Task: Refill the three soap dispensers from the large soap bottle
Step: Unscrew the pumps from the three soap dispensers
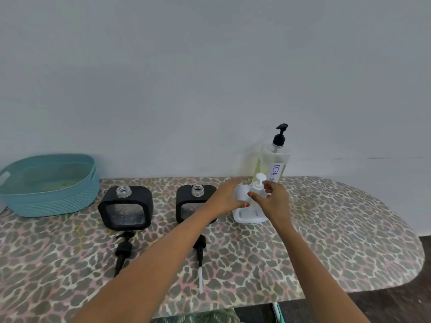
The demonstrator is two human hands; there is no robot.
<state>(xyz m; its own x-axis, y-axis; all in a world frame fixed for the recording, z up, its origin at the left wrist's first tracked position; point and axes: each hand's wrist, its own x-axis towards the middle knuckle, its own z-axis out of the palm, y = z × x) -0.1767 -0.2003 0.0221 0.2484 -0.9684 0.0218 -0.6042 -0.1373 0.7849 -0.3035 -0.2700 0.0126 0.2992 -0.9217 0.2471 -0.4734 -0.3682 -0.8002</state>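
Note:
Two black square dispensers [125,208] [189,201] stand open-necked on the table, their black pumps [123,249] [200,252] lying in front of them. A white dispenser [248,215] stands to their right. My left hand [227,198] grips its upper body. My right hand [271,198] pinches the collar of its white pump [260,181], which is still on the neck. Behind it by the wall stands the large soap bottle [271,164], clear with yellowish liquid, a black pump and a "DISH" label.
A teal plastic basket [49,201] sits at the table's back left corner. The leopard-print table [338,229] rounds off at the right, with dark floor beyond. A white wall runs right behind the table.

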